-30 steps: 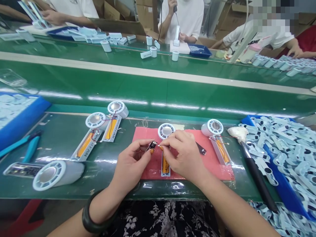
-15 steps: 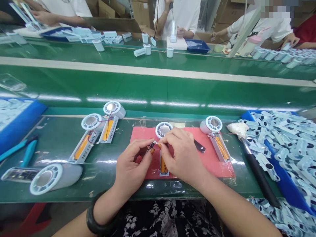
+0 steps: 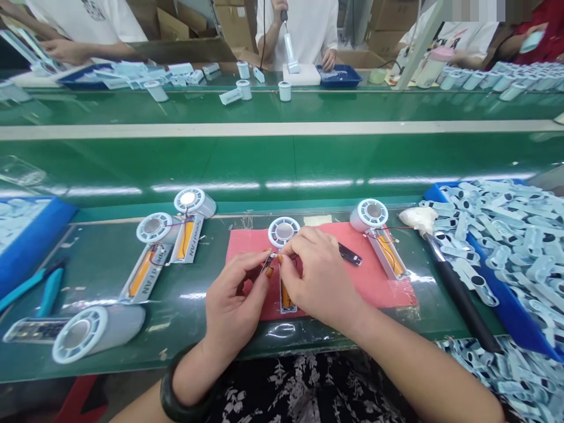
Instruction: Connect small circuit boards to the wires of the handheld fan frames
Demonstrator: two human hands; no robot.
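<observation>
Carrying the nearby work is the green table [image 3: 185,329]. Blue bin [image 3: 506,305] at far R, heaped w/ pale blue parts [image 3: 515,217]. Red mat [image 3: 247,241] lies flat in the mid. of the table. Black-handled tool [image 3: 462,294], white lump at its head, rests btwn mat & bin.

Centre fan [image 3: 284,232] sits on the mat, orange batt. in its handle, partly hidden by the R hand [image 3: 319,276]. R fan [image 3: 370,214] lies at the mat's R side; three more are on the table to the L, the nearest fan [image 3: 99,332] on its side. L hand [image 3: 235,299] is at the centre fan's L — thumb & fingers pinched shut on a small dark board [image 3: 267,261].

Teal-handled pliers [image 3: 50,288] far L. Dark strip [image 3: 350,254] on the mat, just R of the R hand. Pale tip [image 3: 274,255] meets the board — R grip closed on it, exact type too small to tell.
</observation>
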